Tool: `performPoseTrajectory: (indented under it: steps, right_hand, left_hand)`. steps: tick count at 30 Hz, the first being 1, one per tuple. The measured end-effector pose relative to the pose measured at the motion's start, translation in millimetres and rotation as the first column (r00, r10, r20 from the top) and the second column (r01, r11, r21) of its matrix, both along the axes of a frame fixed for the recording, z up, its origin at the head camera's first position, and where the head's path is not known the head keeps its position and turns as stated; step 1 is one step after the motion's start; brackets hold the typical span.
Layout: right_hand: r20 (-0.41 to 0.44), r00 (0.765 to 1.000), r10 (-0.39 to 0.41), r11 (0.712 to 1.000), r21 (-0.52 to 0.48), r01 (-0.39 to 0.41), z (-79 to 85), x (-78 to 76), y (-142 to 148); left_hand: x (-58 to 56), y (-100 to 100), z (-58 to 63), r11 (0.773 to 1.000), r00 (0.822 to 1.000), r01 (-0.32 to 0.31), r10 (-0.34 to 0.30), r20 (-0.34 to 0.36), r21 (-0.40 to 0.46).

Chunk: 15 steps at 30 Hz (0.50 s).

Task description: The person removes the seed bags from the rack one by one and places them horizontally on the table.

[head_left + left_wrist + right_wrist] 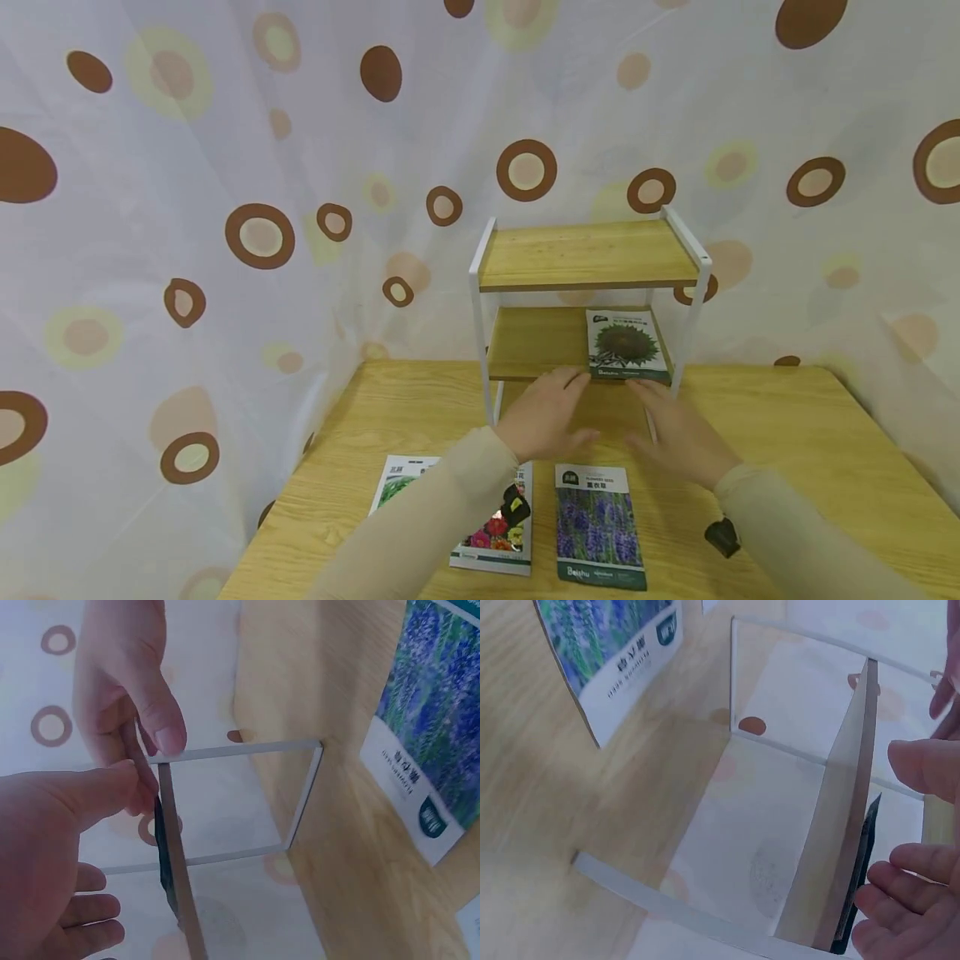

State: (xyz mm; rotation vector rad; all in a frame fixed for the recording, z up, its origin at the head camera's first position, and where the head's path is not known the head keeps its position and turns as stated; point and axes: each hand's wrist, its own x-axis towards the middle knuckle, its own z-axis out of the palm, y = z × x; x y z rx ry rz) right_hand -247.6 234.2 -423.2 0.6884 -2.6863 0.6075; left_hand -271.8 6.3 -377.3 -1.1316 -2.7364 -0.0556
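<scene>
A seed packet with a sunflower picture (627, 343) lies on the middle board of a small white-framed shelf (588, 254), near its right side. My left hand (546, 417) is at the board's front edge, fingertips just left of the packet's lower edge. On the other side my right hand (678, 432) has its fingertips right at the packet's lower right corner. Fingers of both hands are extended or loosely bent, and neither grips anything. Seen edge-on in the right wrist view, the dark packet (861, 866) lies flat along the board (847, 847).
On the wooden table (780, 467), a lavender seed packet (597, 525) lies before the shelf. Left of it are a packet with colourful flowers (491, 554) and a green-pictured packet (397, 479), partly hidden by my left sleeve. A dotted curtain (315, 108) hangs behind.
</scene>
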Motion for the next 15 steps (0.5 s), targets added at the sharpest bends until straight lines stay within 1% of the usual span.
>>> performPoseTrajectory:
  steps: [3, 7, 9, 11, 15]
  right_hand:
    - [-0.056, 0.998, -0.022, 0.999, 0.034, 0.023, 11.0, -7.5, -1.4]
    - [-0.092, 0.994, -0.059, 0.996, 0.054, 0.064, 23.0, -16.9, -3.5]
    - [-0.085, 0.994, -0.073, 0.995, 0.063, 0.078, 28.0, -21.7, -4.4]
    - [-0.078, 0.994, -0.079, 0.993, 0.077, 0.085, 32.3, -27.3, -5.0]
    - [-0.046, 0.995, -0.089, 0.991, 0.099, 0.093, 38.8, -36.9, -3.0]
  left_hand:
    - [-8.3, 9.1, 8.1, 1.000, 1.000, -0.005, 0.005, -0.010, 0.010]
    - [-17.7, 17.7, 13.5, 1.000, 1.000, -0.005, 0.005, -0.024, 0.006]
    - [-24.2, 21.0, 12.6, 1.000, 1.000, -0.009, 0.010, -0.021, 0.003]
    - [-31.7, 23.7, 10.1, 1.000, 1.000, -0.028, 0.028, -0.004, 0.005]
    - [-50.7, 30.2, -0.4, 0.998, 0.998, -0.063, 0.062, 0.019, 0.024]
